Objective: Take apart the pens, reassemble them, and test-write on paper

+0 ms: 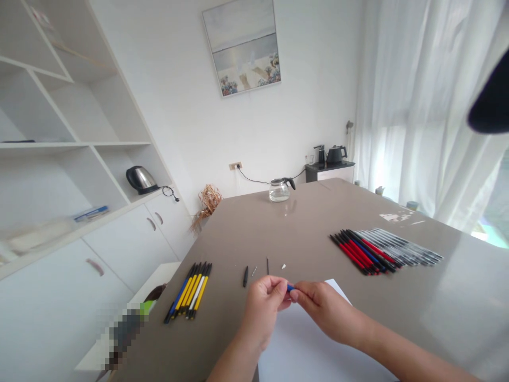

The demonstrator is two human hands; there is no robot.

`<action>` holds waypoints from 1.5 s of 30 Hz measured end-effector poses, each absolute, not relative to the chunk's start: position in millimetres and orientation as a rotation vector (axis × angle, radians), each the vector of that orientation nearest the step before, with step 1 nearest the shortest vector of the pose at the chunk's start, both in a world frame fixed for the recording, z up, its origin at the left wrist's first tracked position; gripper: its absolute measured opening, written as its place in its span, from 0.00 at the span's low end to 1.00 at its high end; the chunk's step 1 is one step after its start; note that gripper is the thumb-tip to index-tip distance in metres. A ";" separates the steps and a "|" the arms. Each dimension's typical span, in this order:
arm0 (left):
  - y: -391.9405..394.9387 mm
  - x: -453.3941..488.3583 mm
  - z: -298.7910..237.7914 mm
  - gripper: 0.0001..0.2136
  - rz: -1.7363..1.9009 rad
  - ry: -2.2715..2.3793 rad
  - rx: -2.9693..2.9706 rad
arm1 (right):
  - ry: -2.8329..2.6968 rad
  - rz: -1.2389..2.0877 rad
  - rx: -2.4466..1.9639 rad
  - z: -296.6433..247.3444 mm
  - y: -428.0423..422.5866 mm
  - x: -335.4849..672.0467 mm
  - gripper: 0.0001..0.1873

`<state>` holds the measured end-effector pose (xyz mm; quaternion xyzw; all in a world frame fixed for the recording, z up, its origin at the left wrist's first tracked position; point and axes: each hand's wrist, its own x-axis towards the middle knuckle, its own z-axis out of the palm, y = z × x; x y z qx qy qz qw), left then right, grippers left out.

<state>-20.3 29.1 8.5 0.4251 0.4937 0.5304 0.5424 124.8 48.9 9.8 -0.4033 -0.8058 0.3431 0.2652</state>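
Note:
A short stretch of a blue pen barrel (290, 287) shows between my two hands; the rest is hidden by fingers. My left hand (263, 301) pinches its left end, and my right hand (323, 307) closes on its right end. Both are just above a white sheet of paper (306, 345). Beyond my left hand lie a black pen part (245, 276), a small spring (254, 271), a thin dark refill (268, 265) and a little white piece (283, 266).
Several yellow, blue and white pens (193, 289) lie in a row at left. On the right are red, blue and black pens (363, 252) beside clear-barrelled ones (401, 246). A glass pot (279, 191) stands at the table's (310, 228) far edge.

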 end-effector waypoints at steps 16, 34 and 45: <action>30.9 -22.6 9.0 0.11 1.179 1.187 1.028 | -1.778 1.046 -1.100 4.3 60.7 134.3 0.12; 21.3 -23.4 5.5 0.20 1.243 1.176 1.284 | -1.792 1.452 -1.049 14.6 43.1 120.3 0.20; 22.0 -16.8 3.8 0.11 1.417 0.825 0.889 | -1.616 1.879 -0.955 -6.7 45.2 109.5 0.17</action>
